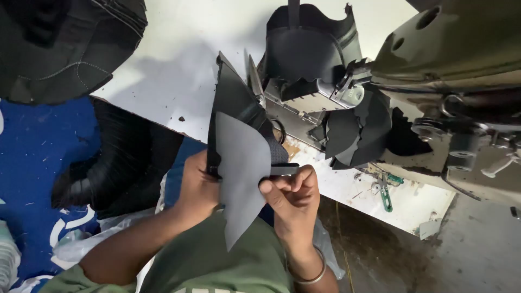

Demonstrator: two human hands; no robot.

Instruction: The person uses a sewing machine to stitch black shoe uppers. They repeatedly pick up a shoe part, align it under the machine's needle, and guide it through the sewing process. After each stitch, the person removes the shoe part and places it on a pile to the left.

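Leather stack [65, 49] lying far left on table [179, 70]. Left hand [198, 187] gripping black upper [239, 108] at its edge; grey lining [244, 173] hanging between hands. Right hand [293, 195] pinching strap tab [282, 169]. Better keeping edges aligned, tension even. Sewing machine [445, 81] sitting right.

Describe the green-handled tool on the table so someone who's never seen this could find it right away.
Start at the big sewing machine on the white table. Below its front edge, near the table's rim, lie small green-handled snips. They are the only bright green thing there, apart from the black fabric pieces heaped beside the machine.
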